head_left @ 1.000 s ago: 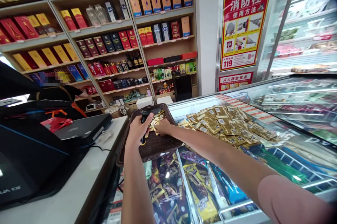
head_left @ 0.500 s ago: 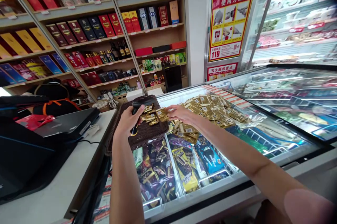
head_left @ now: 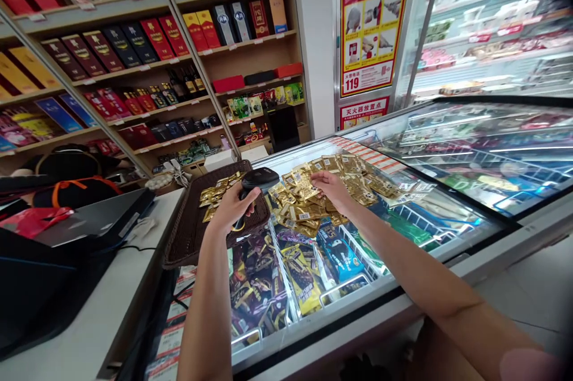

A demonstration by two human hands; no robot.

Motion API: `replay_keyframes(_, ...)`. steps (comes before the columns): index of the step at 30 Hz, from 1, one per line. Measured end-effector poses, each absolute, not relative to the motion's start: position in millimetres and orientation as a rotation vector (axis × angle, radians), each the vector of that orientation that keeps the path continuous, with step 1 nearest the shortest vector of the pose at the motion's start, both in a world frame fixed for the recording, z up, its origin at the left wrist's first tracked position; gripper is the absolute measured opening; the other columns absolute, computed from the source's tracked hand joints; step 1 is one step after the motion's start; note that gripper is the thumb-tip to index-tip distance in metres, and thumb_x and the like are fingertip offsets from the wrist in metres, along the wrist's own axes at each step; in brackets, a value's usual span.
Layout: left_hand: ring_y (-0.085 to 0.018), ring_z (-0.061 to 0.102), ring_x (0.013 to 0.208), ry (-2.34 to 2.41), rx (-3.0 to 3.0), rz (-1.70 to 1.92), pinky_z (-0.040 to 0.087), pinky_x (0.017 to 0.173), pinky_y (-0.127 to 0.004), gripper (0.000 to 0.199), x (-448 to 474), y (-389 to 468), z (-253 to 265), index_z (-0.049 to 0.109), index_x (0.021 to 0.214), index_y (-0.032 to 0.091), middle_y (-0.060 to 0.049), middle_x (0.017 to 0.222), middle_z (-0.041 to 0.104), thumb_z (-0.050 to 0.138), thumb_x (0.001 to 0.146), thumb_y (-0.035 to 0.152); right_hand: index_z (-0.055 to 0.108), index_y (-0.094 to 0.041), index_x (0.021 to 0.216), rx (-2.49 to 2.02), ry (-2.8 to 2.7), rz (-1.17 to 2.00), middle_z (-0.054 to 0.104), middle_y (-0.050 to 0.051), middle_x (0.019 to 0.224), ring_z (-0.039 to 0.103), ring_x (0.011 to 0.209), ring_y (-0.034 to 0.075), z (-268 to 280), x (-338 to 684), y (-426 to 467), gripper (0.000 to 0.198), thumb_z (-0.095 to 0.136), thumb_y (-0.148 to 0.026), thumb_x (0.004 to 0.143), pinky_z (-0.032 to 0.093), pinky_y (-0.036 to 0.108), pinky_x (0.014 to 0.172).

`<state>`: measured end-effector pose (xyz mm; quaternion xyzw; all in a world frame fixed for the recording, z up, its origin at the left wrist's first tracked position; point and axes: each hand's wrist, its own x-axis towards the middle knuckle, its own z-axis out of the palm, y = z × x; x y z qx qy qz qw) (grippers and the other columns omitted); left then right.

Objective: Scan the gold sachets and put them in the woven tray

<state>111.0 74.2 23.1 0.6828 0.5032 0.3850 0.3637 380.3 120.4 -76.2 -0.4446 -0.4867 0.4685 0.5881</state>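
Taking the brown wicker basket (head_left: 183,234) as our landmark, we begin to its left, with a white desk (head_left: 102,303) bearing a flat dark machine (head_left: 107,220). The basket appears to rest on the near-left end of a glass-topped freezer (head_left: 477,260). Loose gold packets (head_left: 212,199) lie heaped inside it; its raised walls probably keep them apart from those outside.

At the basket's right edge, our left hand (head_left: 235,208) is wrapped around the handle of a black scanner (head_left: 259,178). Gripping it there likely leaves the head free to face rightward.

To the basket's right, a larger pile of gold packets (head_left: 304,214) spreads across the freezer's glass, which seems to keep them within easy reach. Our right hand (head_left: 332,190) is at this pile, its fingertips close together beside a packet; we cannot tell whether they pinch it. The packets are flat, shiny and foil-like, overlapping at many angles, several showing pale barcode labels. Their small print is unreadable.
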Motion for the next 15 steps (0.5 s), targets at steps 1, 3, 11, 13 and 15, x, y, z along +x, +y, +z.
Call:
replay_keyframes(1,-0.012,0.053,0.049,1.289,1.779,0.964,0.041,0.047,-0.023,0.046,112.5,75.0,21.8,0.057,0.087,0.018,0.004,0.057,0.053,0.068,0.074,0.061,0.065,-0.018,0.090,-1.020,-1.124,1.088,0.065,0.003,0.083,0.056,0.070,0.014,-76.0,382.3,120.1,0.027,0.068,-0.035,0.069,0.045,0.023,0.053)
replay_keyframes(3,-0.013,0.052,0.049,1.279,1.809,0.955,0.041,0.046,-0.023,0.045,114.1,76.9,19.5,0.057,0.085,0.019,0.004,0.057,0.052,0.069,0.074,0.060,0.064,-0.018,0.088,-1.001,-1.105,1.091,0.065,0.002,0.082,0.056,0.069,0.014,-75.5,385.1,119.8,0.027,0.068,-0.036,0.068,0.044,0.023,0.053)
replay_keyframes(11,-0.012,0.053,0.050,1.281,1.800,1.063,0.041,0.046,-0.023,0.044,109.7,78.6,19.2,0.057,0.087,0.018,0.002,0.064,0.055,0.069,0.074,0.059,0.063,-0.018,0.086,-0.988,-1.095,1.126,0.063,0.002,0.080,0.056,0.070,0.015,-76.3,382.8,121.0,0.027,0.069,-0.036,0.066,0.045,0.024,0.054)
replay_keyframes(13,-0.012,0.053,0.049,1.278,1.788,1.068,0.041,0.046,-0.023,0.045,110.0,77.6,19.4,0.057,0.088,0.019,0.002,0.063,0.055,0.068,0.074,0.060,0.063,-0.018,0.086,-1.000,-1.094,1.123,0.063,0.002,0.081,0.056,0.069,0.014,-76.5,382.4,120.9,0.027,0.068,-0.036,0.066,0.045,0.023,0.054)
replay_keyframes(15,-0.012,0.052,0.048,1.265,1.790,1.053,0.041,0.046,-0.023,0.044,111.2,77.0,19.0,0.058,0.089,0.019,0.003,0.061,0.053,0.068,0.075,0.060,0.063,-0.019,0.086,-1.006,-1.099,1.127,0.063,0.002,0.082,0.056,0.069,0.014,-76.7,382.7,120.9,0.027,0.068,-0.036,0.066,0.045,0.024,0.054)
